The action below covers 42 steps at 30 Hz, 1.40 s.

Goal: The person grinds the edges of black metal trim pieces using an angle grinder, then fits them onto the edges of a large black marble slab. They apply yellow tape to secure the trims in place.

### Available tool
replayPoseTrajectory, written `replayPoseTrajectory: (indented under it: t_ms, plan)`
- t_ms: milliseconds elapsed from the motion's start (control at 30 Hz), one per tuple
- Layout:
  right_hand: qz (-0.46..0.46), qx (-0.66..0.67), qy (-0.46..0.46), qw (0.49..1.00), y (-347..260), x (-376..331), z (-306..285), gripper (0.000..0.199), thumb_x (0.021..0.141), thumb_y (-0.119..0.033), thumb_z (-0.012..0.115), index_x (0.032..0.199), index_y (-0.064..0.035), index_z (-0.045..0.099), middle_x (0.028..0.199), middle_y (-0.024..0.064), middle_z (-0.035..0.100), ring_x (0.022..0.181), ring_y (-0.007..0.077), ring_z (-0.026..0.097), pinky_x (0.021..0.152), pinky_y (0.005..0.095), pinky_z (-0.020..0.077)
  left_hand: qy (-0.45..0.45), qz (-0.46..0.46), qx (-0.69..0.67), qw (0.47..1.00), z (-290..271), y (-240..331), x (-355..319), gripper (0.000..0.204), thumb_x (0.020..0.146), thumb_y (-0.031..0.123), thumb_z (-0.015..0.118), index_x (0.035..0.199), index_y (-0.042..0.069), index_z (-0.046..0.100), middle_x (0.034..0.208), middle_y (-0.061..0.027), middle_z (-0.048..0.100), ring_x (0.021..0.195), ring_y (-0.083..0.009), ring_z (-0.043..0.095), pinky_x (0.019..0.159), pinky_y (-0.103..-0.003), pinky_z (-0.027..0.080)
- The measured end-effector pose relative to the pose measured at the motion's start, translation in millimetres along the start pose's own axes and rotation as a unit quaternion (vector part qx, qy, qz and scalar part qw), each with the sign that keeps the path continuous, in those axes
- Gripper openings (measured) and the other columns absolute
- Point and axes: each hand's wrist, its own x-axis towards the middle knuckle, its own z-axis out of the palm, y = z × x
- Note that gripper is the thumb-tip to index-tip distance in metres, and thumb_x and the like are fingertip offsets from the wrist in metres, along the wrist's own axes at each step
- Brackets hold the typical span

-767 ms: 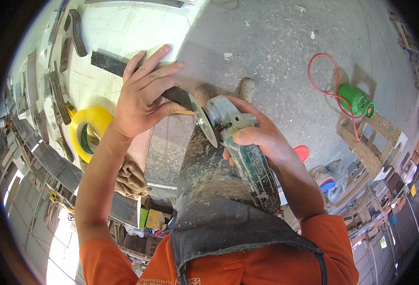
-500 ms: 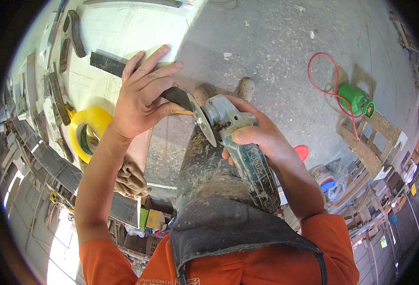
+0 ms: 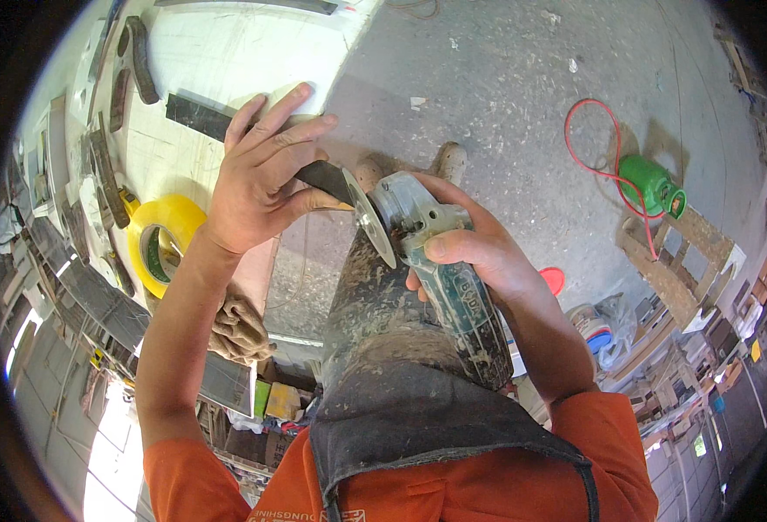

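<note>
While the pose matches the preceding frames almost exactly, the right hand [image 3: 481, 250] grasps the angle grinder [image 3: 455, 300]; the left hand [image 3: 261, 178], fingers fanned, holds the dark strip [image 3: 324, 180] projecting past the worktop's [image 3: 253, 52] right edge. Disc [image 3: 369, 219] alignment at the strip's end (contact unconfirmed) appears steady.

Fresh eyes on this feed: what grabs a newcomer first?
Probably the angle grinder in the right hand, mid-picture, its disc at the end of the dark strip in the left hand. Next, the yellow tape roll at picture left, and the green cylinder with its red hose at right.
</note>
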Motion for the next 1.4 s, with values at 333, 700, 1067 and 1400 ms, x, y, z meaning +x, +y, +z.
replayPoseTrajectory:
  t_ms: [333,700,1067,1400]
  plan:
    - [-0.003,0.035,-0.026,0.999,2.9,3.2,-6.0,0.09,0.084,-0.011,0.075,0.164,-0.0079,0.034,0.111,0.0168,0.068,0.077,0.0272,0.075,0.067,0.0395,0.0635,-0.007,-0.002,-0.002,1.0,-1.1,-0.9,0.4,0.045,0.075,0.039,0.087,0.104,0.009,0.071,0.14,-0.0036,0.07,0.151,-0.0317,0.046,0.123,-0.053,0.027]
    - [-0.005,0.029,-0.03,0.999,2.9,4.3,-7.0,0.091,0.084,-0.013,0.077,0.164,-0.0082,0.034,0.114,0.0176,0.068,0.078,0.027,0.075,0.066,0.0395,0.0636,-0.001,-0.002,0.005,1.0,0.1,0.1,0.6,0.047,0.074,0.04,0.088,0.104,0.009,0.07,0.139,-0.0022,0.07,0.151,-0.0303,0.047,0.123,-0.052,0.028]
    - [-0.006,0.039,-0.043,0.998,3.1,6.7,-10.2,0.092,0.083,-0.012,0.077,0.164,-0.0087,0.034,0.11,0.0175,0.07,0.077,0.0278,0.075,0.065,0.04,0.0629,0.004,0.0,0.004,1.0,0.3,-0.3,1.0,0.047,0.075,0.042,0.087,0.106,0.01,0.071,0.139,-0.0016,0.071,0.15,-0.0302,0.047,0.122,-0.051,0.028]
    - [-0.002,0.013,-0.013,1.0,0.2,8.0,-2.3,0.098,0.074,-0.02,0.078,0.16,-0.001,0.034,0.114,0.0193,0.069,0.074,0.027,0.075,0.061,0.0379,0.064,-0.003,-0.001,0.003,1.0,0.0,-0.4,1.5,0.049,0.073,0.045,0.087,0.102,0.009,0.071,0.137,-0.0064,0.072,0.151,-0.0349,0.047,0.123,-0.052,0.026]
